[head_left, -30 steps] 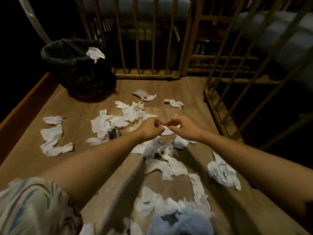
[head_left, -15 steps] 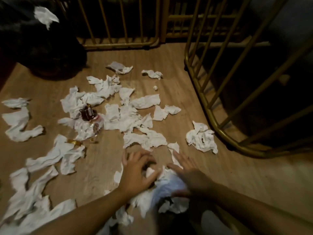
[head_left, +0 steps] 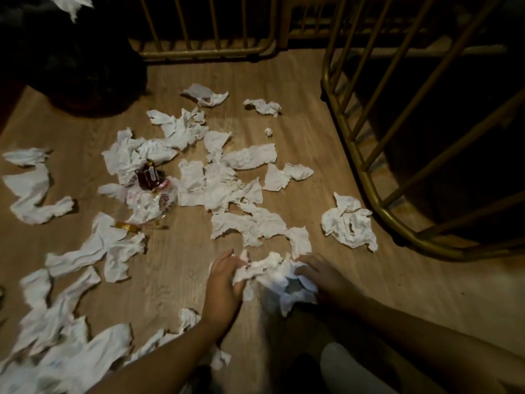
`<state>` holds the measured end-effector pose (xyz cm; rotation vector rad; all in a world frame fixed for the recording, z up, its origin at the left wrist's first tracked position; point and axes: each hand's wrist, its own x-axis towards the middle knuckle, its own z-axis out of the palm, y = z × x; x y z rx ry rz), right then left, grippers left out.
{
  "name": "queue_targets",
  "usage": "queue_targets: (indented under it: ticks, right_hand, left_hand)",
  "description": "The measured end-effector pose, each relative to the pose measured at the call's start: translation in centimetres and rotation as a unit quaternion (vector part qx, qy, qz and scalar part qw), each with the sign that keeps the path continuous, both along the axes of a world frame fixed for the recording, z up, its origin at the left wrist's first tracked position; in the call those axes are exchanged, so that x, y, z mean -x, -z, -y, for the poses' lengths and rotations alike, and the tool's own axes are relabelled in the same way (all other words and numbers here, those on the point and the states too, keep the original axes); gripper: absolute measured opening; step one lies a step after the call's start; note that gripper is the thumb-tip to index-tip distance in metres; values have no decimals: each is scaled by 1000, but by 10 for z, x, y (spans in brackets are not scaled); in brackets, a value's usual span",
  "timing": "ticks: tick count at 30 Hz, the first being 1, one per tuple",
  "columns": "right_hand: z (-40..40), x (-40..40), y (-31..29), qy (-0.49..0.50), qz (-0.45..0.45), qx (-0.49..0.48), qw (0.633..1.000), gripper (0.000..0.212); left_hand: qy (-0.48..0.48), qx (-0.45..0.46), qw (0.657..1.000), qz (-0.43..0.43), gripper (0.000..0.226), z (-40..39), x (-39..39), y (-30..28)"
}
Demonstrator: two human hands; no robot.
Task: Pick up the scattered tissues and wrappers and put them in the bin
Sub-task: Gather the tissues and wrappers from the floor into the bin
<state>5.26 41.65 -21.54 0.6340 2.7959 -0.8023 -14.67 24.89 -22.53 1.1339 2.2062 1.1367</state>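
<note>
Several crumpled white tissues [head_left: 224, 189] lie scattered over the wooden floor [head_left: 176, 265]. Among them at centre left are a dark red wrapper [head_left: 146, 177], a clear plastic wrapper [head_left: 153, 204] and a gold strip [head_left: 127, 226]. Low in the middle, my left hand [head_left: 223, 282] and my right hand [head_left: 324, 275] press from both sides on a bunched clump of tissues [head_left: 274, 275]. The black bin [head_left: 71, 52] stands at the top left, with a tissue [head_left: 72, 2] on its rim.
A gold metal railing [head_left: 204, 52] runs along the back, and a curved one [head_left: 366, 180] closes the right side. A large crumpled tissue [head_left: 349, 223] lies close to the curved rail. More tissues [head_left: 56, 336] pile at the lower left.
My view has dropped from the bin toward the floor. Both hands came down from pinching a scrap in the air and have gathered tissues into a clump between them.
</note>
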Motion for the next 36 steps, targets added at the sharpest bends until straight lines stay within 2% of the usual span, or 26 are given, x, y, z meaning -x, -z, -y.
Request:
queue_targets:
  ticks: [2, 4, 6, 8, 11, 13, 16, 19, 21, 22, 24, 26, 27, 29, 32, 36]
  right_hand:
    - [-9, 9, -2, 36, -2, 20, 999, 42]
    - [-14, 21, -6, 122, -83, 30, 989, 31]
    - [-19, 31, -11, 184, -146, -2, 972, 25]
    - [-24, 39, -15, 213, -193, -9, 958, 30]
    - [-26, 44, -22, 243, -224, 16, 944, 39]
    - [-19, 43, -28, 226, -188, 33, 955, 46]
    - [-3, 35, -27, 161, -87, 60, 981, 74]
    - [7, 19, -14, 26, -23, -57, 998, 83]
    - [11, 4, -3, -18, 61, -86, 994, 87]
    - [12, -3, 4, -26, 85, -94, 992, 85]
    - [9, -9, 8, -30, 64, -116, 991, 67]
    - [1, -11, 11, -32, -23, -110, 993, 42]
    - [-5, -11, 11, -39, -68, -100, 992, 32]
    - [-13, -7, 8, -20, -78, -54, 995, 35]
    - [-20, 2, 4, 99, -41, -12, 994, 49]
    - [-27, 9, 5, 119, -67, 4, 991, 51]
  left_hand:
    - [-43, -25, 998, 36, 31, -13, 8, -9]
    - [-68, -37, 996, 32, 42, -27, 17, -17]
    - [-94, -41, 994, 23, 48, -42, 28, -21]
    - [-124, -40, 991, 36, 44, -53, 38, -25]
    - [-118, -54, 991, 46, 22, -58, 41, -30]
    - [-90, -45, 994, 54, 7, -56, 35, -31]
    - [-39, -8, 998, 40, 28, -50, 17, -19]
    - [-17, 77, 992, -98, 40, -43, 3, -1]
    - [-23, 131, 973, -190, 39, -36, -5, 7]
    - [-31, 148, 966, -208, 37, -34, -7, 10]
    - [-48, 150, 969, -192, 34, -28, -11, 15]
    - [-49, 99, 988, -106, 31, -24, -15, 16]
    - [-37, 72, 995, -57, 39, -24, -18, 14]
    - [33, 19, 999, -23, 55, -25, -21, 10]
    - [164, 4, 985, -56, 45, -25, -24, 11]
    - [205, 15, 976, -66, 28, -15, -26, 14]
